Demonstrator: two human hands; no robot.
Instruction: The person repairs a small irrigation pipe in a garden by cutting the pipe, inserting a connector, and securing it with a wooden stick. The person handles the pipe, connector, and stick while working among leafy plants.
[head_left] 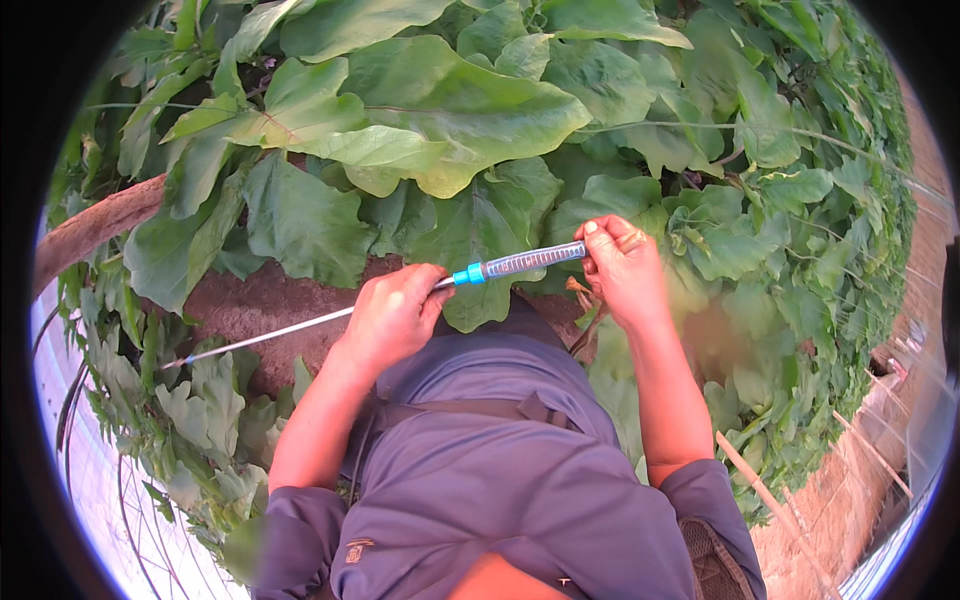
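Note:
A long thin rod tool (pixel 270 335) slants across in front of my body, its narrow tip at the lower left. Toward its right end it has a bright blue collar (pixel 468 275) and a clear tube with a ribbed, coil-like inside (pixel 535 260). My left hand (pixel 395 310) is closed around the rod just left of the collar. With thumb and fingers, my right hand (pixel 622 262) pinches the far end of the clear tube. Big green leaves (pixel 450 100) hang right beyond both hands. Close to my right hand is a small dried brown plant bit (pixel 577 286).
Dense leafy plants surround me ahead and on both sides. A thick brown stem or pole (pixel 100 225) juts in at the left. Thin strings (pixel 740 126) run through the foliage. Bare soil (pixel 260 320) shows below the leaves, and wooden sticks (pixel 770 500) lean at the lower right.

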